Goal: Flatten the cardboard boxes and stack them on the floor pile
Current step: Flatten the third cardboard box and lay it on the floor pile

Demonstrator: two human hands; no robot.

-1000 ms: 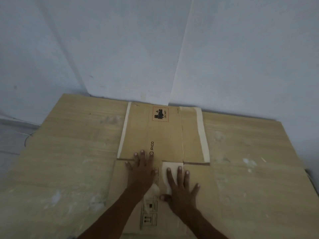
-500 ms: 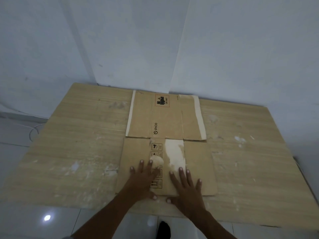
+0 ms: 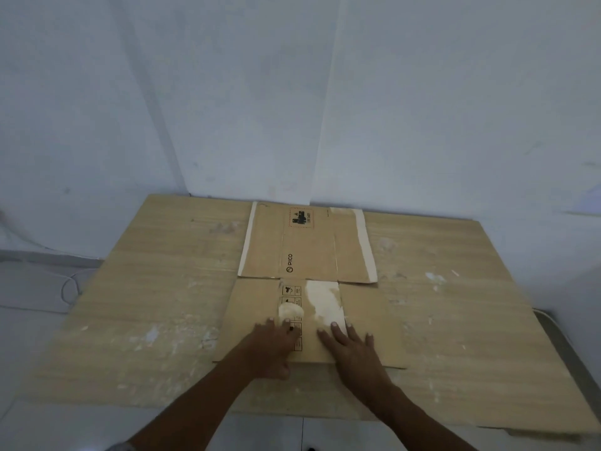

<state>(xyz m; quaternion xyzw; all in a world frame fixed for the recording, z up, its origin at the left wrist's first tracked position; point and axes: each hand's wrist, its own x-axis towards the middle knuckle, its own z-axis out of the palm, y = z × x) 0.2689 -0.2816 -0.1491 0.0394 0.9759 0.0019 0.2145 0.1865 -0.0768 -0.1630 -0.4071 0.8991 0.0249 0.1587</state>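
Head view: both hands [image 3: 312, 345] press flattened box [image 3: 312, 288].

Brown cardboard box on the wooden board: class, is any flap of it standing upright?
No, the brown cardboard box lies fully flat on the wooden board, with both hands pressing its near panel.

One head-worn wide-angle view looks forward and down, close over the wooden board [image 3: 455, 336], facing the white wall [image 3: 227, 92].

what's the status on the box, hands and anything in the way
Left hand and right hand flat, palms down on near panel. Cardboard box flattened, lying on big floor sheet. Nothing blocking.
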